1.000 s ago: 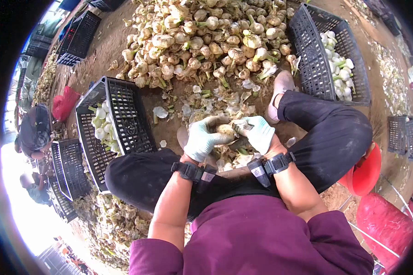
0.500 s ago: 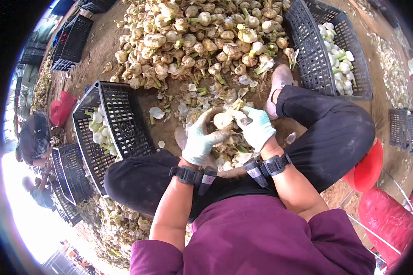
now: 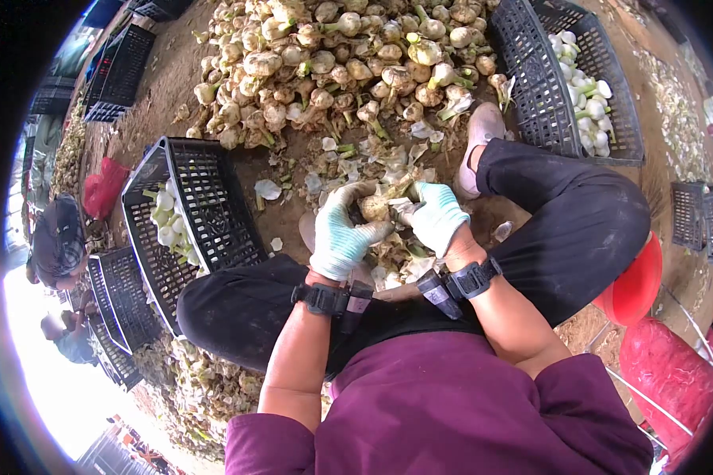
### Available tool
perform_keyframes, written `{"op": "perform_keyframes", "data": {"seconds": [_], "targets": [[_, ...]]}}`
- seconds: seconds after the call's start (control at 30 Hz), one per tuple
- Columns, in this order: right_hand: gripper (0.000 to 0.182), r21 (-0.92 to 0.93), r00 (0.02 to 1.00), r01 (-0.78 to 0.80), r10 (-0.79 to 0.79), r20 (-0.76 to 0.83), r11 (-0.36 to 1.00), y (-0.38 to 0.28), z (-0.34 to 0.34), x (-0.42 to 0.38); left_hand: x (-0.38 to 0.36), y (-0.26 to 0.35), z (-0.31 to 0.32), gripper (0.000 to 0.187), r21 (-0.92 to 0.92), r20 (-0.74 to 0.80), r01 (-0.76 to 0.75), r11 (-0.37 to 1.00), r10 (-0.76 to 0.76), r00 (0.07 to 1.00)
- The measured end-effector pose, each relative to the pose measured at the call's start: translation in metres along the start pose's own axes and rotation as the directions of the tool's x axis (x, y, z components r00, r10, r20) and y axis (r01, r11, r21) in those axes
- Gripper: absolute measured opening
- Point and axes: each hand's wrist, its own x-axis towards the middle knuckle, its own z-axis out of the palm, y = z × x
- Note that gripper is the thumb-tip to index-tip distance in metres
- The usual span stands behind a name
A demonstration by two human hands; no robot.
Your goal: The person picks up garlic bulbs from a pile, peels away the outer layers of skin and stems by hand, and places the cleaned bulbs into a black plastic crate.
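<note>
Between my gloved hands is a garlic bulb (image 3: 375, 207) with brownish, ragged outer skin. My left hand (image 3: 345, 229) wraps its fingers and thumb around the bulb from the left. On the right side, my right hand (image 3: 437, 218) pinches at the loose skin and stem end, its fingertips partly hidden. A large heap of unpeeled garlic (image 3: 325, 71) lies in front of me. Below my hands, peeled skins and stem scraps (image 3: 396, 257) cover the ground between my legs.
A black crate (image 3: 222, 214) with white peeled garlic (image 3: 169, 222) stands tilted at my left knee. Another black crate (image 3: 535, 87) holding peeled bulbs is at front right. Behind my right leg are a red bucket (image 3: 638, 277) and a red sack (image 3: 665, 372). Other people (image 3: 59, 241) sit at far left.
The bulb has turned in my hands and shows a browner side now, its pale face no longer visible. Both hands have shifted slightly, the right one a little lower.
</note>
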Motion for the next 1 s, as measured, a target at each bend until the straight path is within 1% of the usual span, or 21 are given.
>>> {"op": "perform_keyframes", "data": {"seconds": [0.03, 0.07, 0.13, 0.2, 0.27, 0.3, 0.37, 0.4, 0.43, 0.47, 0.6, 0.67, 0.7, 0.73, 0.77, 0.83, 0.87, 0.9, 0.93, 0.97, 1.0], "targets": [[0.023, 0.001, 1.000, 0.000, 0.000, 0.000, 1.000, -0.001, 0.000, 0.002, 0.000, 0.002, -0.001, 0.043, -0.246, 0.057, 0.141, 0.959, -0.131, 0.990], [0.022, 0.046, 0.996, -0.075, 0.073, 0.049, 0.996, -0.002, -0.001, 0.004, 0.000, 0.004, -0.002, 0.043, -0.245, 0.058, 0.140, 0.959, -0.130, 0.990], [0.021, 0.088, 0.984, -0.153, 0.144, 0.101, 0.984, 0.000, 0.000, 0.006, 0.000, 0.005, -0.002, 0.042, -0.482, 0.118, 0.280, 0.830, -0.255, 0.960], [0.020, 0.008, 0.998, -0.055, 0.055, 0.004, 0.998, 0.005, 0.005, 0.004, 0.001, 0.003, -0.005, 0.042, -0.545, 0.182, 0.336, 0.768, -0.283, 0.942], [0.020, -0.062, 0.996, -0.089, 0.090, 0.012, 0.994, 0.002, 0.001, 0.006, 0.001, 0.002, -0.007, 0.043, -0.599, 0.245, 0.389, 0.700, -0.302, 0.921], [0.019, -0.132, 0.992, -0.120, 0.124, 0.018, 0.984, 0.001, 0.000, 0.007, -0.001, 0.001, -0.008, 0.042, -0.731, 0.301, 0.394, 0.556, -0.256, 0.919], [0.016, 0.056, 0.980, -0.163, 0.168, -0.106, 0.985, 0.026, 0.007, 0.012, -0.006, 0.006, -0.012, 0.043, -0.869, 0.349, 0.385, 0.309, -0.167, 0.922], [0.017, 0.177, 0.974, -0.174, 0.196, -0.111, 0.969, 0.044, 0.010, 0.015, -0.004, 0.011, -0.024, 0.048, -0.845, 0.473, 0.467, 0.260, -0.040, 0.880], [0.016, 0.408, 0.960, -0.262, 0.279, 0.017, 0.875, 0.028, -0.008, 0.016, -0.005, 0.006, -0.026, 0.051, -0.843, 0.481, 0.476, 0.251, -0.045, 0.876], [0.021, 0.523, 0.987, -0.153, 0.159, 0.033, 0.838, 0.028, -0.010, 0.015, -0.004, 0.001, -0.027, 0.054, -0.843, 0.484, 0.481, 0.240, -0.050, 0.873], [0.027, 0.504, 0.996, -0.071, 0.035, 0.082, 0.861, 0.007, -0.024, 0.002, 0.002, -0.004, -0.024, 0.057, -0.816, 0.422, 0.449, 0.363, -0.154, 0.893], [0.027, 0.438, 0.987, 0.108, -0.149, 0.061, 0.893, 0.003, -0.021, -0.001, 0.002, 0.005, -0.022, 0.059, -0.762, 0.488, 0.508, 0.400, -0.159, 0.858], [0.024, 0.078, 0.992, 0.119, -0.122, 0.038, 0.990, 0.005, -0.013, -0.007, 0.002, 0.002, -0.018, 0.057, -0.760, 0.486, 0.492, 0.424, -0.133, 0.864], [0.022, -0.291, 0.995, 0.102, -0.104, 0.009, 0.951, 0.001, -0.008, -0.011, 0.002, -0.003, -0.015, 0.057, -0.759, 0.490, 0.495, 0.422, -0.130, 0.862], [0.022, -0.293, 0.995, 0.100, -0.103, 0.008, 0.951, 0.000, -0.008, -0.011, 0.002, -0.007, -0.013, 0.056, -0.737, 0.456, 0.495, 0.460, -0.201, 0.867], [0.020, -0.035, 0.994, -0.011, 0.007, -0.109, 0.999, -0.008, -0.013, -0.007, 0.001, -0.008, -0.017, 0.053, -0.638, 0.420, 0.527, 0.561, -0.320, 0.849], [0.020, 0.102, 0.986, -0.057, 0.072, -0.153, 0.993, -0.013, -0.016, -0.005, -0.003, -0.002, -0.013, 0.053, -0.552, 0.278, 0.436, 0.711, -0.336, 0.900], [0.019, 0.239, 0.972, -0.098, 0.145, -0.186, 0.966, -0.016, -0.016, -0.003, -0.005, -0.001, -0.005, 0.053, -0.495, 0.170, 0.275, 0.824, -0.219, 0.961], [0.019, 0.240, 0.972, -0.100, 0.147, -0.186, 0.966, -0.012, -0.011, -0.001, -0.006, 0.000, 0.001, 0.053, -0.415, 0.074, 0.107, 0.904, -0.083, 0.994], [0.019, 0.271, 0.984, -0.086, 0.125, -0.129, 0.959, -0.005, -0.004, 0.001, -0.003, -0.005, 0.000, 0.053, -0.098, 0.010, -0.101, 0.990, 0.102, 0.995], [0.019, 0.303, 0.993, -0.072, 0.098, -0.072, 0.950, 0.000, 0.001, 0.003, -0.004, -0.006, 0.002, 0.053, -0.098, 0.009, -0.100, 0.990, 0.102, 0.995]]}}
